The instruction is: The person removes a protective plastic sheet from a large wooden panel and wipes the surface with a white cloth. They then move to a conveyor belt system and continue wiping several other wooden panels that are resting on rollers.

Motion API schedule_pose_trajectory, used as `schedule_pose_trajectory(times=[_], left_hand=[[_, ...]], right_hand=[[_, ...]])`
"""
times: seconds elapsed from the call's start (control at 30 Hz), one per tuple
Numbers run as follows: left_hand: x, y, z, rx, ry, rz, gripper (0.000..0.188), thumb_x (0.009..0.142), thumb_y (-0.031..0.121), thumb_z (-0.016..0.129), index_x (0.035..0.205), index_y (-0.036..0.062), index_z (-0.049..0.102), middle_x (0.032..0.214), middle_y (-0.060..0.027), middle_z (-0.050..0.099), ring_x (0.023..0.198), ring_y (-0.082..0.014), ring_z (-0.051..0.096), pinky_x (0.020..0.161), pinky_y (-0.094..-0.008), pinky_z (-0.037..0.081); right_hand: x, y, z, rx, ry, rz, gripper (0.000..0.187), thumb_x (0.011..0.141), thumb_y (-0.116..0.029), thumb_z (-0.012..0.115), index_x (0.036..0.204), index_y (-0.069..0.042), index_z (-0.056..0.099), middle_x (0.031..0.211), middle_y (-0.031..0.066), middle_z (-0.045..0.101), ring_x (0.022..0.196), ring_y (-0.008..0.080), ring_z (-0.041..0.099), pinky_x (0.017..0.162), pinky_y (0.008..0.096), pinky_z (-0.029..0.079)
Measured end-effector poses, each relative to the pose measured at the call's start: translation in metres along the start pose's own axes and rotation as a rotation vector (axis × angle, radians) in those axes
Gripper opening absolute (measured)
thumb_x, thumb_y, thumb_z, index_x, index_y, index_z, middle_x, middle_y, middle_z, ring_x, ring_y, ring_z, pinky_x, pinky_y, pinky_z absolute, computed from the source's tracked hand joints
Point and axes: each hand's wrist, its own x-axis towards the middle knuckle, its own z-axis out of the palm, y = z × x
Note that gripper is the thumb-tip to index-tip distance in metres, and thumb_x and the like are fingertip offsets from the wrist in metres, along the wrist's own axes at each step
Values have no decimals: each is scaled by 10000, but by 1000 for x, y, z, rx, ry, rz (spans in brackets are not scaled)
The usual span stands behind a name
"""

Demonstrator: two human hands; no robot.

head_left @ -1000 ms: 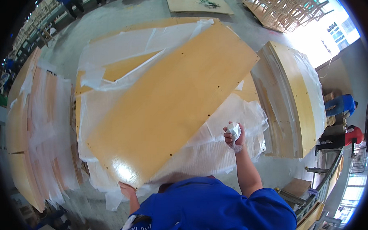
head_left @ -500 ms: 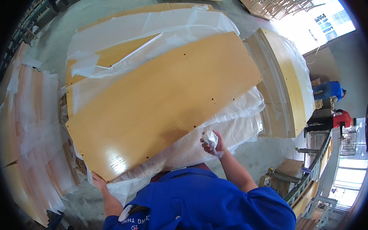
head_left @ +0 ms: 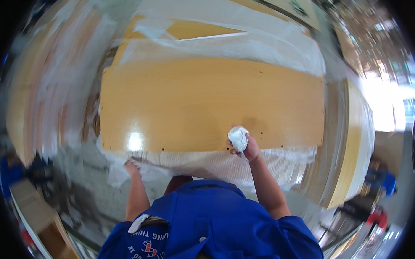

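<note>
With the middle of my head view as the dial's hub, I have the yellow-brown wooden panel [head_left: 185,99] lying across it, long near edge toward six o'clock. At four, the right hand [head_left: 252,150] is closed around a white wad [head_left: 238,138] above that edge; I can't tell whether the wad touches the wood. At eight, the left hand [head_left: 132,167] is near the panel's near-left corner, beside white wrapping [head_left: 158,171]; I can't tell whether its fingers pinch it. Translucent sheeting [head_left: 230,14] lies beyond the panel at twelve; board stacks [head_left: 353,148] stand at three and nine.
</note>
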Motion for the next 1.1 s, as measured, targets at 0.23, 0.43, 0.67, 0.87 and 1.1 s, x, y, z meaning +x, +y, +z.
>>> schedule_pose_trajectory(times=[0.23, 0.43, 0.67, 0.87, 1.1], left_hand=[[-57, -102, -61, 1061, -846, 331, 347, 857, 376, 528, 1013, 79, 613, 989, -188, 646, 950, -344, 610, 833, -399, 476], [-33, -114, -96, 690, -733, 268, 361, 866, 372, 528, 1016, 52, 605, 911, -167, 657, 845, -296, 641, 751, -385, 499], [35, -110, -160, 316, -413, 91, 321, 894, 313, 531, 1018, 21, 583, 797, -96, 626, 684, -180, 615, 618, -316, 501], [50, -123, -210, 228, -239, -84, 316, 905, 287, 503, 992, -9, 573, 796, -102, 634, 669, -173, 616, 611, -304, 502], [23, -148, -222, 327, -314, -232, 290, 888, 252, 500, 987, -9, 577, 775, -106, 638, 638, -176, 625, 603, -302, 505]], right_hand=[[93, -1, 83, -136, -171, 183, 521, 858, -146, 544, 1341, -184, 351, 1218, 186, 540, 904, 260, 625, 446, 226, 431], [193, 73, 167, -176, -137, 300, 418, 909, -224, 530, 1297, -151, 394, 970, 155, 586, 549, 127, 506, 371, 223, 351], [341, 156, 274, -511, 69, -158, 300, 844, -239, 652, 1102, -116, 561, 810, 63, 599, 486, 122, 483, 368, 225, 367], [430, 178, 313, -788, 146, -529, 358, 794, -205, 708, 1105, -94, 568, 915, 50, 598, 695, 147, 560, 470, 280, 443], [475, 185, 315, -1054, 166, -716, 407, 771, -177, 732, 1122, -54, 566, 1028, 115, 593, 925, 215, 565, 815, 337, 466]])
